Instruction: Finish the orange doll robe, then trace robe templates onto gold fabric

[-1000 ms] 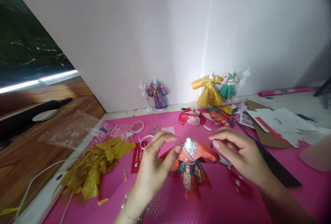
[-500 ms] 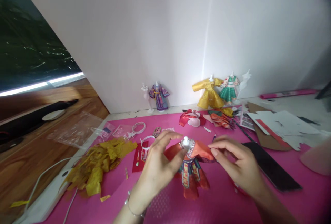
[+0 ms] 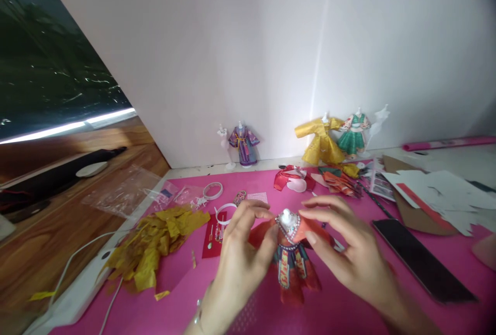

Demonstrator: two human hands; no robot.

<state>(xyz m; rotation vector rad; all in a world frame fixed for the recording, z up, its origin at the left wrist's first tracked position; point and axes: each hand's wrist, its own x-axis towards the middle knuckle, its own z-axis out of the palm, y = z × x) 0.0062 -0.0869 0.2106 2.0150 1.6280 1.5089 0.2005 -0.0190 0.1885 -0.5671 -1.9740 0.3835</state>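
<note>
A small orange-red doll dress (image 3: 291, 293) with a beaded neckline and patterned skirt panels is on a white mini mannequin (image 3: 287, 216) in front of me. My left hand (image 3: 246, 244) holds the dress at its left shoulder, thumb in front and fingers curled behind the sleeve. On the other side, my right hand (image 3: 343, 244) pinches the orange cloth at the shoulder close to the beads. Both hands partly cover the sleeves, and the mannequin's base is hidden.
Yellow fabric scraps (image 3: 166, 239) lie left, beside a white power strip (image 3: 73, 293). Tape rolls (image 3: 213, 190) and a red card (image 3: 209, 242) are nearer. Dressed mini mannequins (image 3: 244, 146) stand along the wall. A black phone (image 3: 422, 260) and papers (image 3: 442, 190) lie right.
My right hand has moved inward from the sleeve's outer end to the shoulder beside the neckline. My left hand keeps its hold. The whole view has shifted slightly.
</note>
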